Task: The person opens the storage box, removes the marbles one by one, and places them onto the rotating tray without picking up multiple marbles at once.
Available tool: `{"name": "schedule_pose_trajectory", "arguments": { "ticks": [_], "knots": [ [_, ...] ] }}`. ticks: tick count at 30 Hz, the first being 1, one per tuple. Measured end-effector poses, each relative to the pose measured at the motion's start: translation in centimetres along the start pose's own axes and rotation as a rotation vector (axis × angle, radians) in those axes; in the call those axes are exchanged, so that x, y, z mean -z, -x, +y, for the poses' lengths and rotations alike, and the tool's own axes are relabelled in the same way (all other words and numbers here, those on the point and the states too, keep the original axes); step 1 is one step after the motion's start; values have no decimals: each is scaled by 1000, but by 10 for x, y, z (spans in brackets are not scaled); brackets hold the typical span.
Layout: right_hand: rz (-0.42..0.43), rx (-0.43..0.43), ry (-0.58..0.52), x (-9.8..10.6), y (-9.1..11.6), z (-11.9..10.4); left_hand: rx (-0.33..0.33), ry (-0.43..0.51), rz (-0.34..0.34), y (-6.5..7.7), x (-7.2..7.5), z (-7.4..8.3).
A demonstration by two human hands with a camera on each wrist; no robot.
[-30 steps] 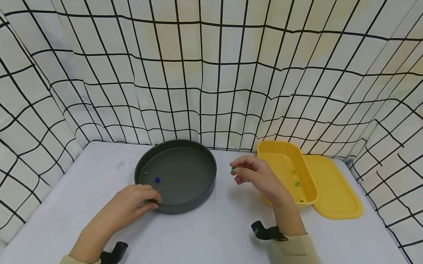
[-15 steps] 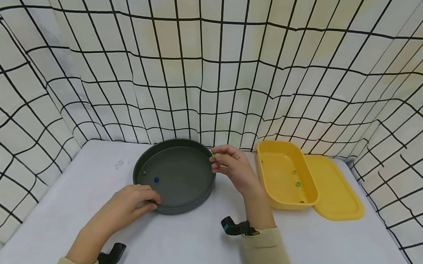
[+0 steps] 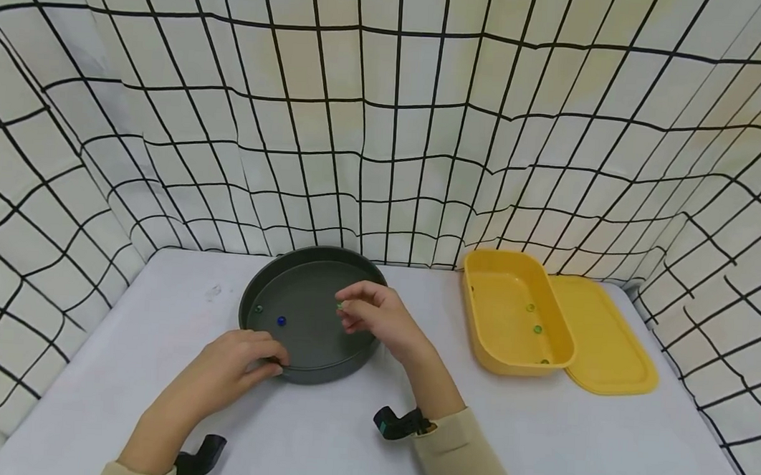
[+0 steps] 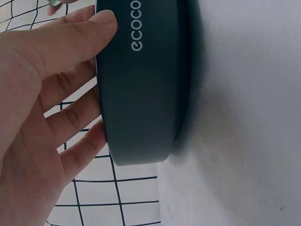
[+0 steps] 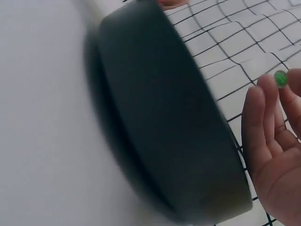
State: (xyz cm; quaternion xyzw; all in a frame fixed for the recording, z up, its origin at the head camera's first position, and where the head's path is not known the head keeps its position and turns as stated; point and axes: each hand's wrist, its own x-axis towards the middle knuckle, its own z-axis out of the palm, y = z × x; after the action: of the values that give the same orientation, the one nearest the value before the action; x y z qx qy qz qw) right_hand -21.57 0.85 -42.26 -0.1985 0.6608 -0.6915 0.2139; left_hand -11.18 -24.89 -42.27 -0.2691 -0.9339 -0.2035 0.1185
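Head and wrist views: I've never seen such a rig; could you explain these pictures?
No machine here, just a person's left hand and right hand. One camera, worn on the head, looks forward and down; a wrist camera on each arm shows that hand's work. On the white surface are a dark round pan, holding a blue marble and a greenish marble, and a yellow container with green marbles, beside a yellow lid. The left hand grips the pan; the right hand pinches a green marble over it.
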Motion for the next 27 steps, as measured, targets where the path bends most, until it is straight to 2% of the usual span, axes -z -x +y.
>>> {"name": "schedule_pose_trajectory", "arguments": {
  "ticks": [7, 19, 27],
  "knots": [
    [2, 49, 262, -8, 0, 11, 11, 2, -15, 0, -1, 1],
    [12, 105, 534, -14, 0, 12, -3, -2, -1, 0, 0, 0],
    [21, 179, 887, -23, 0, 15, -4, -10, -8, 0, 0, 1]
  ]
}}
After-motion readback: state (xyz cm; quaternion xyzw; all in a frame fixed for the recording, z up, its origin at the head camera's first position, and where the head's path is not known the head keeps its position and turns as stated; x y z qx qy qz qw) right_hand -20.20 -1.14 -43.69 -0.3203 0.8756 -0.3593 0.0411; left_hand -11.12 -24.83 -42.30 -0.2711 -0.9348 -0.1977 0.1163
